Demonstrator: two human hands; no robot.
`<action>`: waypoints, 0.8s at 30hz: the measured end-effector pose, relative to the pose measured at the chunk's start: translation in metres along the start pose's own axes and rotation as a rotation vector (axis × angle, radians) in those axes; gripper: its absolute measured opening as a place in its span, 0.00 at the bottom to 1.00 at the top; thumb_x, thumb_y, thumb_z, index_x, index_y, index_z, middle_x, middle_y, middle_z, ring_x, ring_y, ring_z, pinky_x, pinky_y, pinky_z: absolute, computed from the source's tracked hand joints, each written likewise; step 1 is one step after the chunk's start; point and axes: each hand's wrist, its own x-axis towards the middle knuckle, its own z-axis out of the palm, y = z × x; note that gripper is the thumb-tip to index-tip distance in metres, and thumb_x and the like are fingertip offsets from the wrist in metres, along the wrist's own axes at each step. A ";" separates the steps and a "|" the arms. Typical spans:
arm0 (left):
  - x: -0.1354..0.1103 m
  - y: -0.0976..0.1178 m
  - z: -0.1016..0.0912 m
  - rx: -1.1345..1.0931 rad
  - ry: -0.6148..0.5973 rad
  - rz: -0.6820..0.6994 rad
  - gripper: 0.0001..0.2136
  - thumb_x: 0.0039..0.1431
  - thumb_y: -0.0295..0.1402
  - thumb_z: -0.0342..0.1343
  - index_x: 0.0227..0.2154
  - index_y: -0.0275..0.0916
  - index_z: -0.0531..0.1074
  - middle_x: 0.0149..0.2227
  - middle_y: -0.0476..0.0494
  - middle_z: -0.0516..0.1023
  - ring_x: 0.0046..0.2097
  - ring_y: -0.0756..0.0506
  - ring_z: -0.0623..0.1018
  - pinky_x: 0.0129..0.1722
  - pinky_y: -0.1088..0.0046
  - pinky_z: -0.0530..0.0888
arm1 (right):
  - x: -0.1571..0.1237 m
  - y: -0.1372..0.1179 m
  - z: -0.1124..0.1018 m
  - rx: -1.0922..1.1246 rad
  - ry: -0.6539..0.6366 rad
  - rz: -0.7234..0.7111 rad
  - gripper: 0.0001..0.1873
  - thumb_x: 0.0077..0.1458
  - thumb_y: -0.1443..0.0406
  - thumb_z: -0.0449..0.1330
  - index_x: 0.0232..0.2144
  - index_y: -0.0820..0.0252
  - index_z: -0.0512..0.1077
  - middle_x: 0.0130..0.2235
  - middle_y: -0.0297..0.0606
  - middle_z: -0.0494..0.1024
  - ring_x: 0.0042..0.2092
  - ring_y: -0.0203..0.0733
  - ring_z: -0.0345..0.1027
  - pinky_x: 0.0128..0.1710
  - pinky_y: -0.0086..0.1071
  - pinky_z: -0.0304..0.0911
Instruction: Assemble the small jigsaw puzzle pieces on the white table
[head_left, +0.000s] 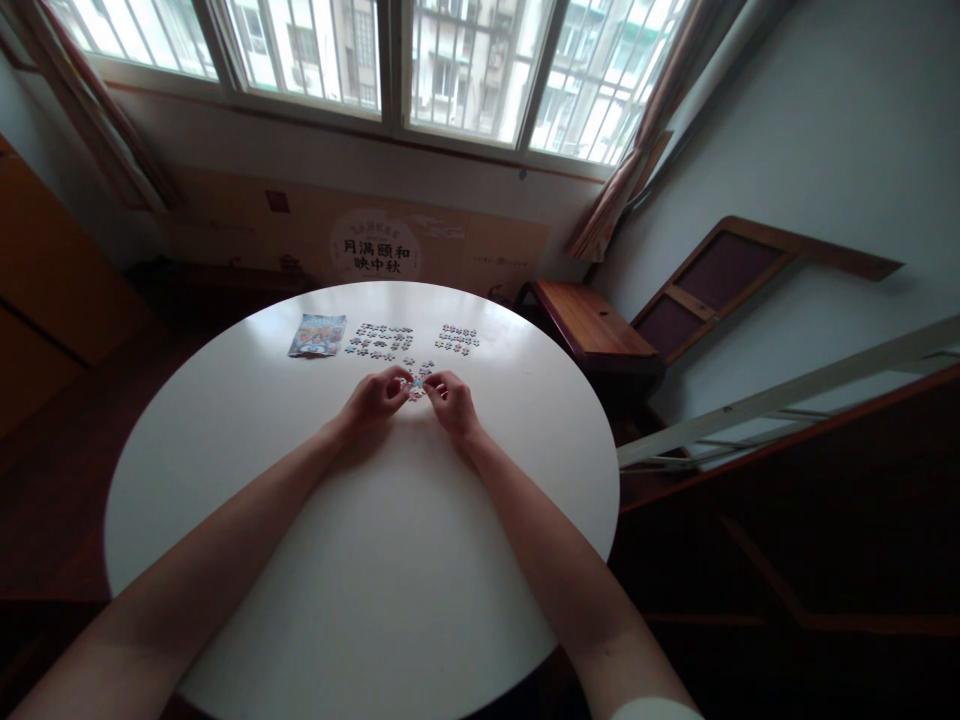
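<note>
Both my hands meet over a small cluster of loose jigsaw pieces [414,397] near the far middle of the table. My left hand [375,393] is closed in a pinch, its thumb and index finger at the left edge of a bluish jigsaw piece [418,381]. From the other side, my right hand [453,402] pinches at the same spot with fingers curled. The fingertips partly cover the pieces, so how they join is too small to tell. Just beyond lie more pieces [427,367], apart from the sorted groups.
On the round white table [360,580], jigsaw pieces lie in rows in a left group [381,340] and a right group [459,339]. A colourful picture packet [318,335] lies left of them. A wooden chair or bench [592,318] stands beyond the table's right edge, below the window.
</note>
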 end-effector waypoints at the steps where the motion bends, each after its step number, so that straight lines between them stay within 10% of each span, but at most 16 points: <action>1: 0.000 0.000 0.000 0.000 -0.001 0.002 0.09 0.55 0.34 0.51 0.35 0.36 0.71 0.16 0.56 0.62 0.19 0.54 0.62 0.21 0.79 0.57 | 0.000 0.000 0.000 -0.002 0.000 -0.001 0.03 0.53 0.67 0.57 0.30 0.61 0.71 0.33 0.36 0.75 0.32 0.34 0.68 0.33 0.29 0.66; 24: 0.000 -0.005 0.002 -0.001 0.003 -0.005 0.12 0.59 0.39 0.49 0.35 0.36 0.71 0.17 0.54 0.64 0.19 0.54 0.62 0.21 0.80 0.57 | 0.000 0.001 0.000 0.002 0.003 0.017 0.03 0.52 0.67 0.57 0.30 0.60 0.71 0.33 0.37 0.75 0.31 0.35 0.68 0.33 0.29 0.66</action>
